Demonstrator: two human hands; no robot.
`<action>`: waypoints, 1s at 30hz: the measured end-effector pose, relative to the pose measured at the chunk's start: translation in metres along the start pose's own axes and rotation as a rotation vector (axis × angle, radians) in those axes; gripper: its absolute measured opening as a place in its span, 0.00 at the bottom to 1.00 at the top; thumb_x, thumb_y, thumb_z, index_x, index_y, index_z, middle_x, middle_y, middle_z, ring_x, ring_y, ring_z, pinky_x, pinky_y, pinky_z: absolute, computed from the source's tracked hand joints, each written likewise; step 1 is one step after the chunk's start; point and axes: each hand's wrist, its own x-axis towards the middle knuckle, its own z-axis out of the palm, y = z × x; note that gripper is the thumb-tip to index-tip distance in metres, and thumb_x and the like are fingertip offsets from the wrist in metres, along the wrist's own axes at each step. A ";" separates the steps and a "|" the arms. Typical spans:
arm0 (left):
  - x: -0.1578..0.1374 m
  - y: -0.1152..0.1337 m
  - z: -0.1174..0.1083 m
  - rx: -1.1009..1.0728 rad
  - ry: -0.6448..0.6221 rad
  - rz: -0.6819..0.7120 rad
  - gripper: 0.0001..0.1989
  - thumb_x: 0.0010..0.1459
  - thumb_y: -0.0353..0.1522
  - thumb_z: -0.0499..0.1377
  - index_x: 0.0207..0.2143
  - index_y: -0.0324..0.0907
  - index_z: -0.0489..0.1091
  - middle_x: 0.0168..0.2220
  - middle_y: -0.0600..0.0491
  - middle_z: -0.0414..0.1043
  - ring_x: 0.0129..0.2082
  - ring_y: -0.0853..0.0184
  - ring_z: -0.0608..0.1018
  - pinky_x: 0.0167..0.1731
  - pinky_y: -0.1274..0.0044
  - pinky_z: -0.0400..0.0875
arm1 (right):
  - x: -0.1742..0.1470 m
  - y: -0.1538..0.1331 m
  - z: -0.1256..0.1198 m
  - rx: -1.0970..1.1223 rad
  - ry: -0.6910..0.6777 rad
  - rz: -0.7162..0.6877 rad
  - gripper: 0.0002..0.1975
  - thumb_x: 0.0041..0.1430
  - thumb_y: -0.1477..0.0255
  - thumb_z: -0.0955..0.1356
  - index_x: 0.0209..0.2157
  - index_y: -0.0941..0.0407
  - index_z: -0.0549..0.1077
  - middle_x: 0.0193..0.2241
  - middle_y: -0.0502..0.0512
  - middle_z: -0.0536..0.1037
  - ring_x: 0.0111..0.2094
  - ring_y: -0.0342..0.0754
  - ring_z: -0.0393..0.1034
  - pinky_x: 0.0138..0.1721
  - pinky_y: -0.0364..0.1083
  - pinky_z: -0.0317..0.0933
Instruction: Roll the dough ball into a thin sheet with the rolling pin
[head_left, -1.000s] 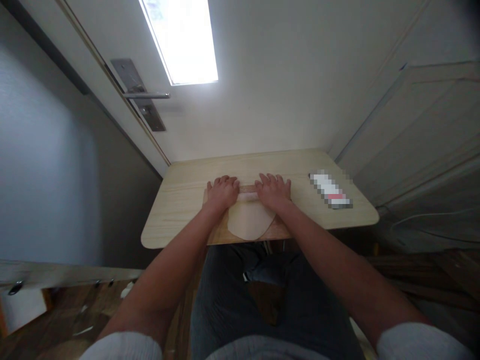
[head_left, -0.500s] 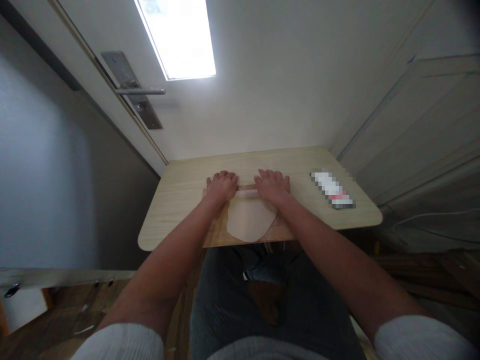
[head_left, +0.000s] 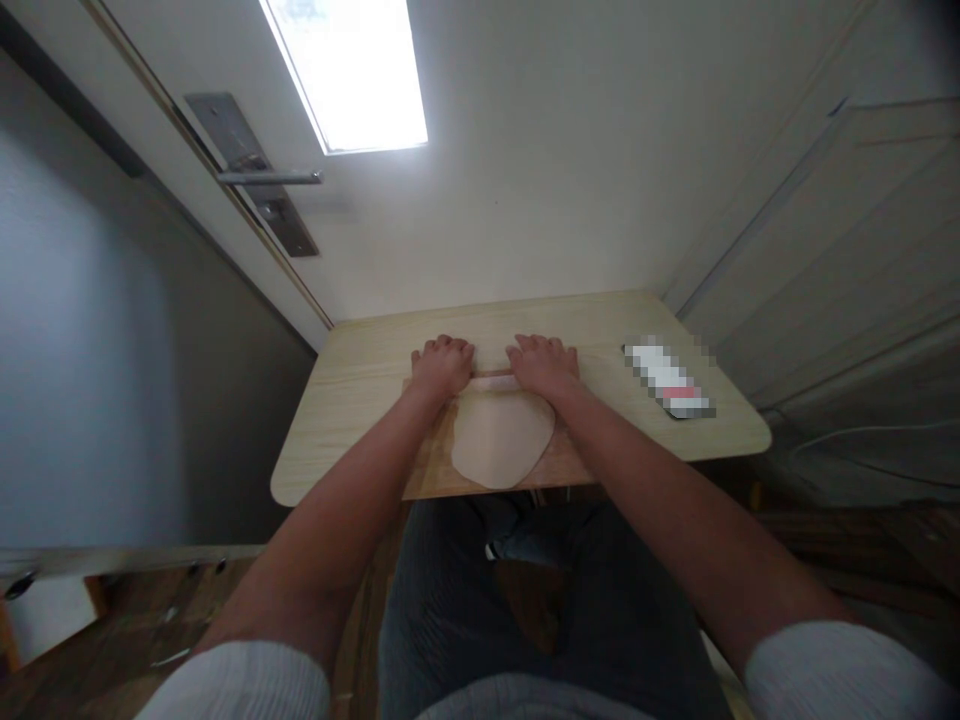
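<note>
A cream, rounded flat sheet (head_left: 502, 442) lies on a brown wooden board (head_left: 426, 472), at six o'clock from a pale wooden rod (head_left: 492, 382). Left hand (head_left: 444, 366) and right hand (head_left: 546, 364) hide the rod's ends; whether their fingers grip, I cannot tell.

Perhaps a home: windowed door (head_left: 517, 200), lever handle (head_left: 281, 177), small table (head_left: 337, 395).

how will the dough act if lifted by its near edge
The dough would probably droop, as it looks thin. It seems unlikely to roll, lying flat on the board. Its smooth, pale surface suggests it may stretch.
</note>
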 end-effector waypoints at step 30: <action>-0.020 0.009 -0.005 -0.003 0.062 0.005 0.21 0.69 0.38 0.41 0.50 0.47 0.70 0.52 0.43 0.69 0.52 0.52 0.69 0.49 0.54 0.64 | -0.022 -0.002 0.004 -0.009 0.162 -0.017 0.27 0.69 0.55 0.54 0.58 0.52 0.69 0.57 0.62 0.72 0.56 0.60 0.62 0.57 0.61 0.49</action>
